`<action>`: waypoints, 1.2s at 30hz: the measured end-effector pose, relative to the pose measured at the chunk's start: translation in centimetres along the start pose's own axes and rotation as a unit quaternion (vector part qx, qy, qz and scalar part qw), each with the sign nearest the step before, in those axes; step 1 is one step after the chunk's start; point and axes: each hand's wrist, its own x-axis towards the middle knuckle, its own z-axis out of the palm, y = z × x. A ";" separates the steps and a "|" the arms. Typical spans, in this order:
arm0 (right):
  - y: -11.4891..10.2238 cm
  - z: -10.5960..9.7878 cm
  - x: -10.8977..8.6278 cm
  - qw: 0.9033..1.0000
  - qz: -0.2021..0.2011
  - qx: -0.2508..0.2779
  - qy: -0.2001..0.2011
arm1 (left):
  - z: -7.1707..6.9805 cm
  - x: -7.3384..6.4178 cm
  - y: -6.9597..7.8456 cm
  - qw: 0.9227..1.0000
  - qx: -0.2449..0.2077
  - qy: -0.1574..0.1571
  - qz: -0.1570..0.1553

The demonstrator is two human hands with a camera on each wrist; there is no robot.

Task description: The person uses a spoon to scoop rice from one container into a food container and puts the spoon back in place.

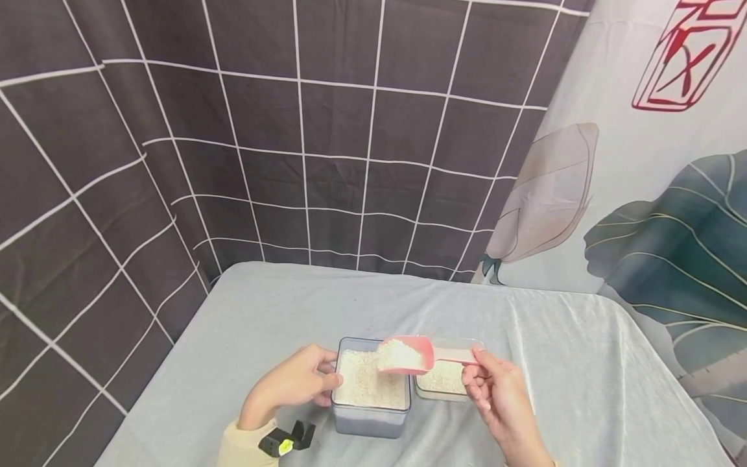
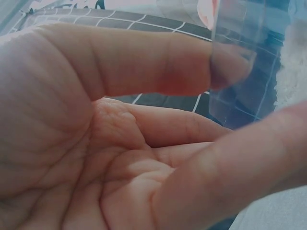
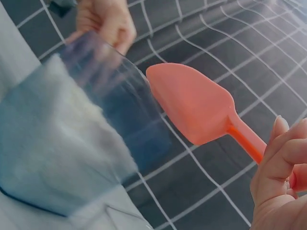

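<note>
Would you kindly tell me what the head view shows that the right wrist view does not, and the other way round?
Only the head view shows white grains heaped in the pink scoop, and the red print on the pale hanging.

Only the right wrist view shows the scoop's underside.

Both show the scoop, the right hand holding its handle, the left hand at the bluish container of grains, and the dark, white-lined backdrop.

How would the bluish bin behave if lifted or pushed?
The bluish bin is probably fairly heavy for its size, given its deep load of white grains. Its see-through, straight walls suggest stiff, perhaps slippery plastic. Its boxy shape likely won't roll.
</note>
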 end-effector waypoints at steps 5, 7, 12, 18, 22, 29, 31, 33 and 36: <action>-1.2 -1.8 0.2 0.999 -0.017 0.027 0.010 | 0.0 0.0 0.1 1.000 -0.003 -0.001 -0.004; -1.6 -2.6 0.3 0.999 -0.025 0.038 0.016 | 0.0 0.0 0.1 1.000 -0.002 -0.001 -0.004; -2.6 -4.6 0.5 0.998 -0.043 0.041 0.029 | 0.0 0.0 0.0 1.000 -0.002 -0.002 -0.004; -3.4 -7.1 0.6 0.997 -0.058 0.045 0.033 | 0.0 0.1 0.0 1.000 0.000 -0.001 -0.005; -3.6 -8.7 0.6 0.997 -0.058 0.030 0.037 | 0.0 0.2 0.1 1.000 0.004 -0.005 -0.003; -4.3 -10.5 0.3 0.996 -0.043 -0.023 0.072 | 0.0 0.2 0.1 1.000 0.003 -0.005 -0.005; -4.7 -10.8 0.1 0.994 -0.032 -0.052 0.092 | 0.0 0.2 0.1 1.000 0.003 -0.005 -0.004; -5.0 -11.0 -0.1 0.990 -0.023 -0.081 0.112 | -0.1 0.1 0.0 1.000 0.002 -0.005 -0.003; -5.3 -10.9 -0.2 0.983 -0.019 -0.123 0.138 | -0.1 0.2 0.1 1.000 0.003 -0.005 -0.002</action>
